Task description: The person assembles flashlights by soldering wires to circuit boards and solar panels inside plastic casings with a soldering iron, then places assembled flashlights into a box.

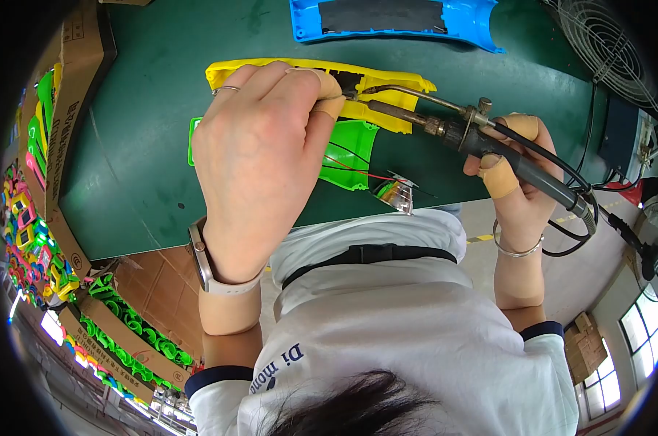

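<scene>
My left hand is closed over the yellow plastic shell half. Its taped thumb and forefinger pinch something too small to make out, right at the iron's tip. Wrapped around a soldering iron with a thin curved metal tube alongside, my right hand also wears tape on its fingers. The tip reaches into the yellow shell, near a black part. Below lies a green shell half, partly hidden by my left hand. Red and black wires run from it to a small metallic part at the table edge.
A blue shell half lies at the back of the green table. At the right back stands a wire-guarded fan beside a dark box with cables. Cardboard boxes of coloured parts line the left.
</scene>
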{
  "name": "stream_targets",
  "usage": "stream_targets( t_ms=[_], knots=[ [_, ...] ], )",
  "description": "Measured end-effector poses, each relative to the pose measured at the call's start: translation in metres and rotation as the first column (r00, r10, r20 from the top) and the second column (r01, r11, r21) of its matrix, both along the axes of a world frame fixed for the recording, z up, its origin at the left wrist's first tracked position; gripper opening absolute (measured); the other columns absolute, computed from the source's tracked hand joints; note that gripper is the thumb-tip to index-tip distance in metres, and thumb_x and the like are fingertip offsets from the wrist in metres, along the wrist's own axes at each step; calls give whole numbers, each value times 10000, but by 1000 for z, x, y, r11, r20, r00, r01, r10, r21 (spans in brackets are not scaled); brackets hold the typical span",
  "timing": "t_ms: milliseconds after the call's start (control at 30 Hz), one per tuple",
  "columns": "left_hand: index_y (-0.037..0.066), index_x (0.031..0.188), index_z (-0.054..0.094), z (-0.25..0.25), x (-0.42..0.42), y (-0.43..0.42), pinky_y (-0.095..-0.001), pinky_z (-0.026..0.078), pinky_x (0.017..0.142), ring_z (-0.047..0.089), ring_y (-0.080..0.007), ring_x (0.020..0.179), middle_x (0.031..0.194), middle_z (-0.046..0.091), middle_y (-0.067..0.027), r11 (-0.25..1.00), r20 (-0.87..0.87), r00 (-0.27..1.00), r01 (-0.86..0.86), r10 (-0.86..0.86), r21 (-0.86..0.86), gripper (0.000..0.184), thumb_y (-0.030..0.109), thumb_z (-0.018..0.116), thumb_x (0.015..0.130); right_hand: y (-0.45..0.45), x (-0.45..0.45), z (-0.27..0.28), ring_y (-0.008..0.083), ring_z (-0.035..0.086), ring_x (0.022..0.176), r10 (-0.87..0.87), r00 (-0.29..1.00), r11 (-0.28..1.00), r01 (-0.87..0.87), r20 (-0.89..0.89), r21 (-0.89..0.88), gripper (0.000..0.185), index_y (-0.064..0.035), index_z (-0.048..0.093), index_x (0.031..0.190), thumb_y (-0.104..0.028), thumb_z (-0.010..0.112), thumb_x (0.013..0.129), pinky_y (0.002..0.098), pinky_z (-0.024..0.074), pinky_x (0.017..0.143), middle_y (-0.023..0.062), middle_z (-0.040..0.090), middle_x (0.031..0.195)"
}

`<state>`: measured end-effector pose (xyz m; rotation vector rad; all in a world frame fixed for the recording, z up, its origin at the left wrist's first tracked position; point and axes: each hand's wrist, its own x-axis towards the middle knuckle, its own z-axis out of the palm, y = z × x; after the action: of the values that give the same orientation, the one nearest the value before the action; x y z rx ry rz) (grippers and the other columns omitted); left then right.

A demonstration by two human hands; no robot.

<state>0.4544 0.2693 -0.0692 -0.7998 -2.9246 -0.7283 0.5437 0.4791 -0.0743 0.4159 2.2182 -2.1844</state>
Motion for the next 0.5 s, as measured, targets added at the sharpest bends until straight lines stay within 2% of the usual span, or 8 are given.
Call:
stream_targets(
  t_ms=[167, 367, 400, 500],
  knots=[
    [39, 731, 605, 0, 0, 0, -310, 432, 605, 552, -231, 679, 709, 591, -53, 1000, -3, 1000, 0, 0, 7, 58, 62, 645, 695, 0, -1, -2, 115, 576, 783, 6, 1000, 1000, -6, 12, -5, 352, 38, 489, 977, -44, 680, 693, 225, 490, 678, 109, 599, 900],
    [39, 732, 607, 0, 0, 1, -310, 432, 603, 549, -231, 676, 707, 589, -54, 1000, -9, 1000, -3, 3, 20, 65, 66, 650, 691, 4, 4, 3, 144, 603, 667, -79, 996, 995, 76, -51, -58, 342, 60, 476, 982, -40, 649, 704, 231, 491, 626, 108, 602, 834],
    [39, 732, 607, 0, 0, 1, -309, 433, 604, 550, -231, 676, 707, 590, -54, 1000, -6, 1000, -4, 4, 17, 66, 67, 650, 691, 6, 4, 1, 155, 600, 612, -91, 989, 994, 83, -115, -75, 352, 69, 470, 995, -62, 641, 716, 230, 487, 584, 111, 601, 813],
    [41, 730, 608, 2, 0, 1, -308, 433, 605, 551, -232, 680, 711, 591, -53, 1000, 3, 1000, -3, 3, -1, 62, 69, 649, 692, 10, 5, 0, 159, 592, 596, -155, 980, 980, 137, -128, -141, 357, 69, 471, 1002, -87, 640, 728, 224, 478, 551, 116, 597, 823]
  ],
)
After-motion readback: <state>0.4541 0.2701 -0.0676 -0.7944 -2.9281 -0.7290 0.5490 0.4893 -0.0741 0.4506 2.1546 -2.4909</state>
